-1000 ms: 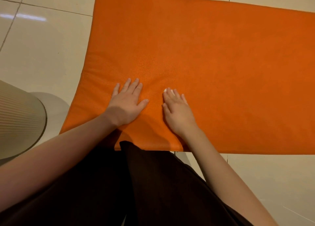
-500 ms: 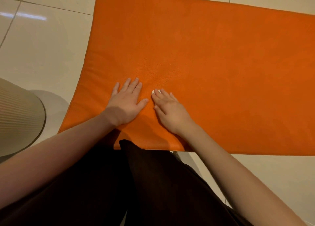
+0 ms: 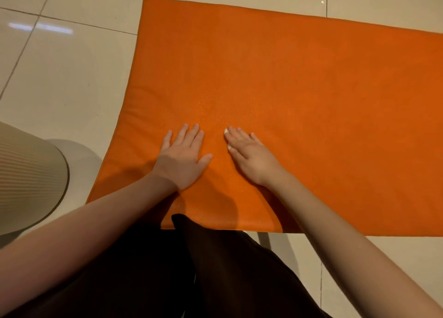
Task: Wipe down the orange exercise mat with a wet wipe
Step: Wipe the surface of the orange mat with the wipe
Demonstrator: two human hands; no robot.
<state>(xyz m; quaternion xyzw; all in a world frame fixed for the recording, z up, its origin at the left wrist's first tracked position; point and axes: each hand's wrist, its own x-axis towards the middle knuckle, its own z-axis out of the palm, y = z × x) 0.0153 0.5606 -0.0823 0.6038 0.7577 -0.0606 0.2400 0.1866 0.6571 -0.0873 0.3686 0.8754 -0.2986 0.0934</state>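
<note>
Both my hands are pressing flat, fingers straight, on the orange exercise mat (image 3: 287, 78) on the tiled floor (image 3: 67, 78); left hand (image 3: 183, 160) holding nothing, right hand (image 3: 251, 158) covering a white wet wipe (image 3: 225, 131).

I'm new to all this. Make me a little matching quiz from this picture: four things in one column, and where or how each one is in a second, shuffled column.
1. left hand
2. right hand
3. beige ribbed object
4. dark garment

A. on the tiled floor, left of the orange mat
B. flat on the mat, white wet wipe peeking out under its fingertips
C. covers part of the mat's near edge
D. flat on bare mat, fingers spread

Pairs: 1-D, 2-B, 3-A, 4-C.
</note>
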